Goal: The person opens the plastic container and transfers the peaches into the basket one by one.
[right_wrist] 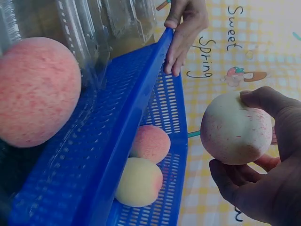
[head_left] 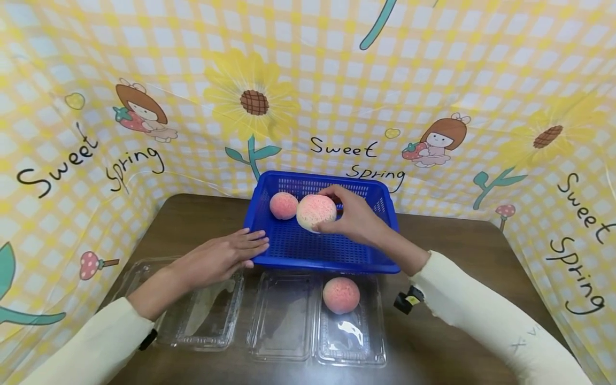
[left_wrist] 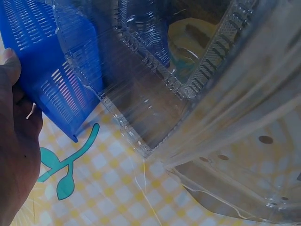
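Observation:
My right hand point(head_left: 353, 216) grips a pink-and-cream peach point(head_left: 315, 211) between thumb and fingers, above a blue plastic basket point(head_left: 327, 264). The right wrist view shows the held peach point(right_wrist: 235, 128) raised past the basket's wall. Inside the basket lie a pink peach point(right_wrist: 151, 143) and a pale yellow peach point(right_wrist: 139, 182); the yellow one is hidden in the head view. My left hand point(head_left: 228, 254) holds the basket's left rim, fingers over the inside and thumb against the outer wall. Another pink peach point(head_left: 341, 295) sits in an open clear plastic box point(head_left: 351, 355) in front of the basket.
The clear box's lid point(head_left: 281, 321) lies to its left. Another clear plastic box point(head_left: 207, 321) stands under and beside my left forearm. Everything stands on a dark wooden table point(head_left: 447, 299), with a yellow checked cloth point(head_left: 308, 80) hanging behind and at both sides.

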The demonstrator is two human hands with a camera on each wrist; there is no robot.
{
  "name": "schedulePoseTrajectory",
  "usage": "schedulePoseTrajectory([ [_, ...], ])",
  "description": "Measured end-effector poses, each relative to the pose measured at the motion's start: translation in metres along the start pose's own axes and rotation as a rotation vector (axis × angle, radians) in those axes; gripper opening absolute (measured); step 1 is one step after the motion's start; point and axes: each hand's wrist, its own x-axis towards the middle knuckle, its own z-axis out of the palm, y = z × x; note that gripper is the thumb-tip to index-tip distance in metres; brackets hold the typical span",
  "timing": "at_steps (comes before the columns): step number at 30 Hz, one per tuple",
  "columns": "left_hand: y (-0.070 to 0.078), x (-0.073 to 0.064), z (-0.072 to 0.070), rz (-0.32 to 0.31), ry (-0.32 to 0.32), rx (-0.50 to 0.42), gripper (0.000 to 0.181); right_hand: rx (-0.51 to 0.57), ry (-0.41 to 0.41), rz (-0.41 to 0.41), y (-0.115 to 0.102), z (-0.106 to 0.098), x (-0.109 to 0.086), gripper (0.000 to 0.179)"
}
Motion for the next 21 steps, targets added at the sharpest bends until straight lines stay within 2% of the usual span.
schedulePoseTrajectory([
  [5,0.000,-0.001,0.000,-0.011,-0.003,-0.017,0.043,-0.010,-0.028,0.014,0.000,0.013,0.021,0.064],
  [12,0.000,0.000,0.002,0.035,-0.003,0.026,0.044,-0.117,-0.084,0.006,-0.001,0.025,0.044,0.063],
  [21,0.002,0.000,-0.002,-0.015,-0.044,0.026,0.044,-0.241,-0.169,-0.043,-0.006,0.041,0.070,0.061],
])
